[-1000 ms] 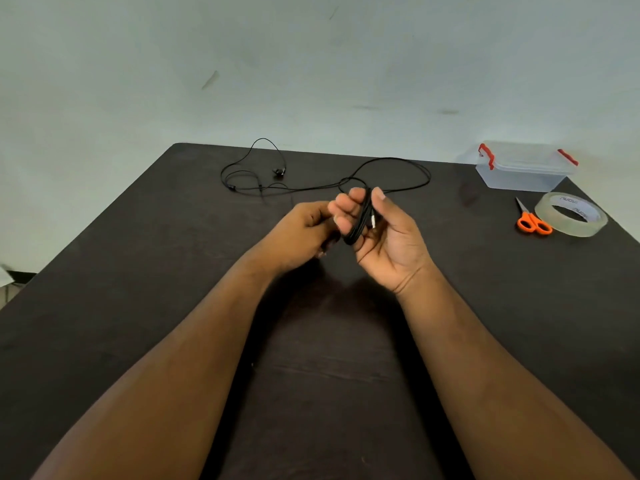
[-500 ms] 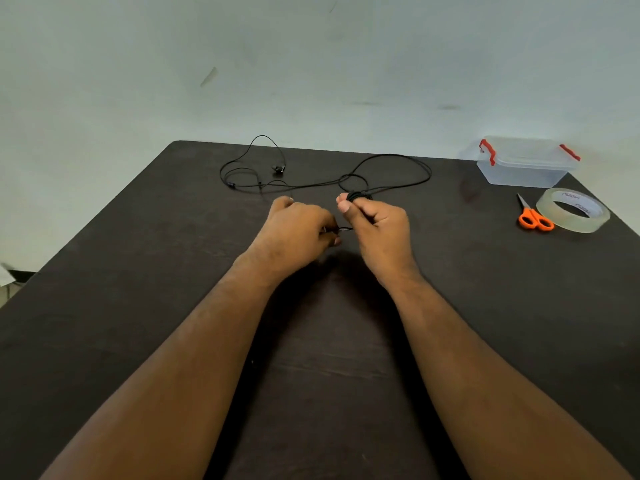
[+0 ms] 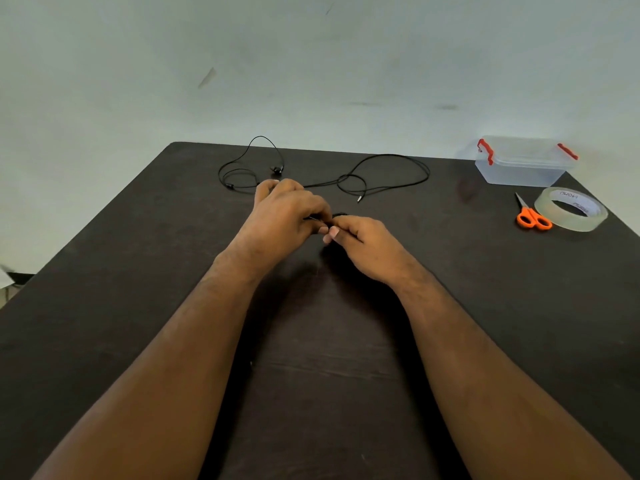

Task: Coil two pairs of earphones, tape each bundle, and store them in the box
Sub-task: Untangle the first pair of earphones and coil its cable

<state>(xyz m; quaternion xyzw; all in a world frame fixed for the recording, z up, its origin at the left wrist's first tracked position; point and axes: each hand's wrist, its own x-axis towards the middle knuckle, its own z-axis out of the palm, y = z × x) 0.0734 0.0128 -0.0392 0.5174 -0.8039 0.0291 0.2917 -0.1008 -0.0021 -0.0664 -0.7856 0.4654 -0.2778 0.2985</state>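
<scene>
Now both hands pinch one black earphone wire: left hand (image 3: pixel 284 216), right hand (image 3: pixel 360 237). Wind small, tight loops. Tape (image 3: pixel 570 209) waits at two o'clock.

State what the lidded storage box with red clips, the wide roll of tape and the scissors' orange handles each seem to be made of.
Lidded storage box with red clips: likely translucent plastic; the dark table shows faintly through its walls.
Wide roll of tape: apparently clear glossy film with a pale, printed inner core.
Scissors' orange handles: probably moulded plastic, uniformly bright; the blades look like metal.
</scene>
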